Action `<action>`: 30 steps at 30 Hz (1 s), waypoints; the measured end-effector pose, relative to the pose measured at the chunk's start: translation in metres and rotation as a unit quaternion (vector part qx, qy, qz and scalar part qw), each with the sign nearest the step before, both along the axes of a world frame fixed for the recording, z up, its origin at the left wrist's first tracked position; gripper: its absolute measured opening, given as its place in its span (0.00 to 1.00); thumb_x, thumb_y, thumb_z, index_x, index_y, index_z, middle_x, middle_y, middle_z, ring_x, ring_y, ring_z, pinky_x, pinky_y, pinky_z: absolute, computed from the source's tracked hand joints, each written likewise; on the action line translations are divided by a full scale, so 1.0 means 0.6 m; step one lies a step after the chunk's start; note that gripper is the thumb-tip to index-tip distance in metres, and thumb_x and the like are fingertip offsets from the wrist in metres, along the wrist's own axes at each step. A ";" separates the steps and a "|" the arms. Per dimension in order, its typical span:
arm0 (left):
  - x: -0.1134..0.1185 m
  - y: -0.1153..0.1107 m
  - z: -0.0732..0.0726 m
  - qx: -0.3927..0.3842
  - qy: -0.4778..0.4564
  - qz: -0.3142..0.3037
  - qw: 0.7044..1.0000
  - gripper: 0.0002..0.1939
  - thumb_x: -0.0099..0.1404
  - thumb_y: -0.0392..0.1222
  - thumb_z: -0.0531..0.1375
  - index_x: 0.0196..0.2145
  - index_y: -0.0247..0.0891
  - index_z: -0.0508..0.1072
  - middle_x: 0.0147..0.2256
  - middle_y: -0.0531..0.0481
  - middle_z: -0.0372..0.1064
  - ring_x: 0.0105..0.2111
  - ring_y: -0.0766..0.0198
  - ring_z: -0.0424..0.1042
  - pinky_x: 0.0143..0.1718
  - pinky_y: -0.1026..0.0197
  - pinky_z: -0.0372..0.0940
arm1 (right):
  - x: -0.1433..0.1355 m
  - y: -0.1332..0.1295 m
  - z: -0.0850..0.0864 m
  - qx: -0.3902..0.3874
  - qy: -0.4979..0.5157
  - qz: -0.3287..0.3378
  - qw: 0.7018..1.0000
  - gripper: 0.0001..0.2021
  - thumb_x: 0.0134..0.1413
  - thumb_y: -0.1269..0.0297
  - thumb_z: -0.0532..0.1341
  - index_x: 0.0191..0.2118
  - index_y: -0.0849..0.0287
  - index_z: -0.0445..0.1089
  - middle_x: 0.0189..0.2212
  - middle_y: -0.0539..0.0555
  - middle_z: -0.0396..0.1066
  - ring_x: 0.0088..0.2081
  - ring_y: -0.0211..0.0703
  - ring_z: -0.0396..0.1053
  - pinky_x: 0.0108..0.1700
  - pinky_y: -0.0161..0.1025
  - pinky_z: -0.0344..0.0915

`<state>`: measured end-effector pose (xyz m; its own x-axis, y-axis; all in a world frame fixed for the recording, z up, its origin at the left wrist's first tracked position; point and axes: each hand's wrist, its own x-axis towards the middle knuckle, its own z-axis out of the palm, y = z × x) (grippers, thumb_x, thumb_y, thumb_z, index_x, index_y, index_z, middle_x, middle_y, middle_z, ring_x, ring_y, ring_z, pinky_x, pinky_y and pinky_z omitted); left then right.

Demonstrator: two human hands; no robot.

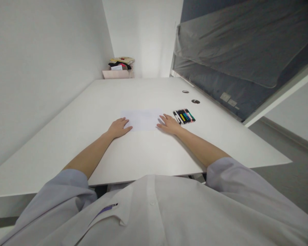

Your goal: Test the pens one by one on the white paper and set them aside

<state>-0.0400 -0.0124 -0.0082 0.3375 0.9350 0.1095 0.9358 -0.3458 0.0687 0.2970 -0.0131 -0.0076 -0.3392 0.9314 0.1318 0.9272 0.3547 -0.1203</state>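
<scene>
Paper, one sheet (143, 120), white, apparently blank; lies flat on a white worktop (146, 153), squarely in front of the person. Handling, by judgement: very light, thin and limp, quick to bend or crease, easy to tear at an edge, likely to slide on the smooth surface if pushed. Best taken hold of by a side edge or a near corner, thumb below and fingers above, pinched lightly; flat against the worktop, an edge probably needs lifting by a fingertip first. Position relative to the grip: between the two hands, its near edge about level with the thumbs. Left hand (120, 127): palm down, grip spread, nothing pinched; fingers and thumb reach over the sheet's left side near the close corner. Right hand (170, 125): palm down, grip likewise spread and holding nothing; fingertips at the sheet's right side. How firmly either one presses cannot be told. Adjacent item: markers (184, 116), one set, assorted colours, laid side by side just beyond the right hand, apart from the sheet.
</scene>
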 end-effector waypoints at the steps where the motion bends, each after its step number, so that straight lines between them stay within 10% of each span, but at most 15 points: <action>1: 0.001 -0.001 0.001 -0.001 0.003 -0.002 1.000 0.36 0.70 0.62 0.48 0.63 0.32 0.65 0.67 0.34 0.56 0.67 0.46 0.56 0.67 0.48 0.52 | 0.000 0.000 0.000 -0.006 -0.006 0.001 1.000 0.37 0.65 0.41 0.49 0.70 0.60 0.54 0.70 0.64 0.51 0.70 0.57 0.50 0.70 0.47 0.47; 13: 0.017 -0.013 0.013 -0.083 0.077 0.023 0.993 0.45 0.70 0.70 0.40 0.72 0.36 0.46 0.72 0.36 0.36 0.71 0.44 0.40 0.69 0.47 0.42 | 0.006 0.008 -0.004 -0.078 -0.051 -0.021 0.995 0.46 0.58 0.29 0.41 0.72 0.55 0.48 0.73 0.60 0.42 0.72 0.65 0.41 0.70 0.59 0.44; 30: 0.026 -0.019 0.015 -0.101 0.081 0.036 0.991 0.46 0.69 0.71 0.37 0.73 0.37 0.43 0.73 0.38 0.33 0.72 0.45 0.38 0.69 0.45 0.41 | 0.007 0.005 0.003 -0.088 -0.054 -0.022 0.994 0.46 0.58 0.29 0.42 0.73 0.56 0.47 0.73 0.62 0.40 0.72 0.64 0.40 0.70 0.59 0.44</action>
